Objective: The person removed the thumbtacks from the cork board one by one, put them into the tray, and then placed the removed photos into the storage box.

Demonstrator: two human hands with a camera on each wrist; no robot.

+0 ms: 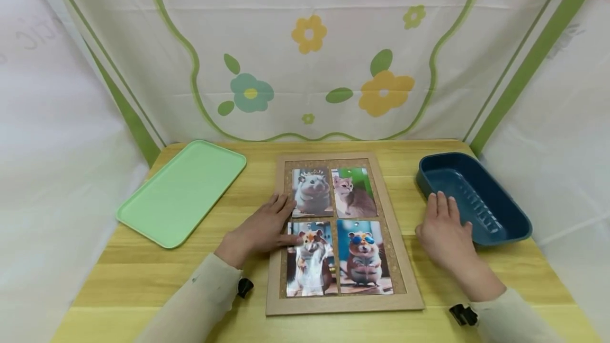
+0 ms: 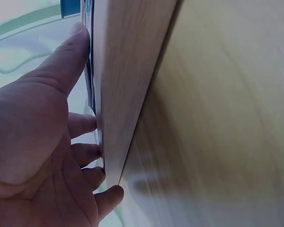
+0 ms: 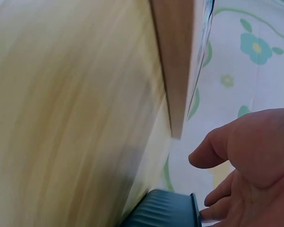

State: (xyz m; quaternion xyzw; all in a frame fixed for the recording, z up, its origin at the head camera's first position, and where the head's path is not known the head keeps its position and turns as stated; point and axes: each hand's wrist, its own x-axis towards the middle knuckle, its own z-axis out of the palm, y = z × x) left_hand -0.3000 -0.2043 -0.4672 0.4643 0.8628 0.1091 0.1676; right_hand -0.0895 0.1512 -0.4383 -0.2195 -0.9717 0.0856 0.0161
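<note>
A wood-framed cork board (image 1: 343,305) lies on the table with several photos pinned to it. A crowned hamster photo (image 1: 312,192) and a cat photo (image 1: 356,195) form the upper row; a shiny animal photo (image 1: 310,266) and a photo of a hamster in sunglasses (image 1: 364,261) the lower. My left hand (image 1: 262,226) rests on the board's left side, fingers spread, thumb over the lower-left photo's edge. In the left wrist view, its fingertips touch along the wooden frame (image 2: 128,61). My right hand (image 1: 445,237), holding nothing, hovers by the near-left rim of a dark blue basin (image 1: 495,195), fingers extended.
A light green tray (image 1: 183,195) lies at the table's left. Behind the table hangs a white cloth (image 1: 267,25) with printed flowers, and more cloth closes both sides. Bare wood table (image 1: 143,279) shows between the tray and the board.
</note>
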